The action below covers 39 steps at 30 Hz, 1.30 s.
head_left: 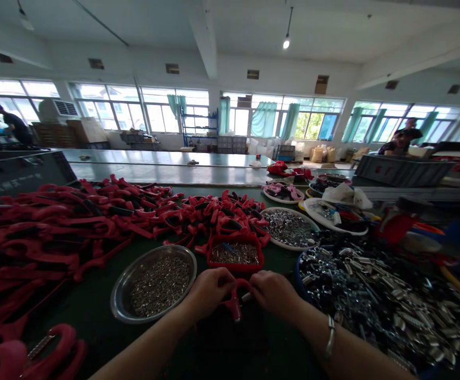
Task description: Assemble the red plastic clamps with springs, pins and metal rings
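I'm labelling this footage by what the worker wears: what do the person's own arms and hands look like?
Both the left hand and right hand are ungloved, with bare forearms and no sleeves in view. A narrow, shiny silver-coloured bracelet circles the right wrist; none shows on the left.

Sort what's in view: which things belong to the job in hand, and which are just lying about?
Likely the job:
red piece with a spring, between left hand and right hand
red tray
steel bowl
pile of red pieces

Seemingly just lying about:
left grey crate
plate of pink parts
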Each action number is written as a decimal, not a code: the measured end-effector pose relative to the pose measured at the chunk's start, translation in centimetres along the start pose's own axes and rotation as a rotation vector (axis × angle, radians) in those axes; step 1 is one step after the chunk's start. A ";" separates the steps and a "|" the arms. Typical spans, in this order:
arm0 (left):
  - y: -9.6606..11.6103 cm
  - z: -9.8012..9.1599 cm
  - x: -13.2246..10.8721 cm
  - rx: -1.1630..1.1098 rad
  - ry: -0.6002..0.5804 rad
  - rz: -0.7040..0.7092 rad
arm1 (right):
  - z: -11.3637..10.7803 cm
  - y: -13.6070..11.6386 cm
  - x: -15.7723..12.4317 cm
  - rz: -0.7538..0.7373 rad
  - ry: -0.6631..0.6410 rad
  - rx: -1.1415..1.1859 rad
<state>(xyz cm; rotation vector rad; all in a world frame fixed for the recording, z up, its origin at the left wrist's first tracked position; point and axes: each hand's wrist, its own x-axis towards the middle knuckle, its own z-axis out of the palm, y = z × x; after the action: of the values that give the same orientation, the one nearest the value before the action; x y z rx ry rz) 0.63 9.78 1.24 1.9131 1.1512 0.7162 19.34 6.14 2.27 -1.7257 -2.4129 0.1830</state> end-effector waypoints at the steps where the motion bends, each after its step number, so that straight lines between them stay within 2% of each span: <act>1: 0.0 0.0 0.0 0.048 0.003 0.007 | 0.2 -0.2 -0.1 0.003 -0.002 -0.029; 7: 0.4 0.1 -0.2 0.349 0.011 -0.040 | 1.5 -0.7 -1.4 0.004 -0.013 -0.113; 11: 1.0 0.1 -0.5 0.469 0.003 -0.029 | 2.1 -0.5 -2.3 -0.001 0.014 -0.110; 19: 1.8 0.9 -1.7 0.843 -0.045 0.093 | 3.3 0.1 -3.8 0.029 0.047 -0.018; 23: 1.4 1.1 -2.4 0.863 -0.097 0.172 | 3.5 0.2 -4.2 0.030 0.034 -0.026; 27: 1.2 0.9 -2.1 0.861 -0.074 0.118 | 3.4 0.2 -4.2 0.042 0.055 0.010; 32: 1.4 0.3 -2.3 0.905 -0.125 0.155 | 3.6 0.3 -4.2 0.037 0.063 0.028; 36: 1.6 -0.1 -2.9 0.832 -0.046 0.139 | 3.6 0.3 -4.3 0.041 0.043 0.017; 39: 1.8 -0.2 -3.1 0.777 -0.126 0.192 | 3.7 0.3 -4.4 0.045 0.019 0.012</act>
<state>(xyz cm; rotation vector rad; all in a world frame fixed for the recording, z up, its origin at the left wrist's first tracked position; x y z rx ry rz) -0.04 6.55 2.65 2.6938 1.2855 0.2345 20.21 2.07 -1.65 -1.7700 -2.3560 0.1862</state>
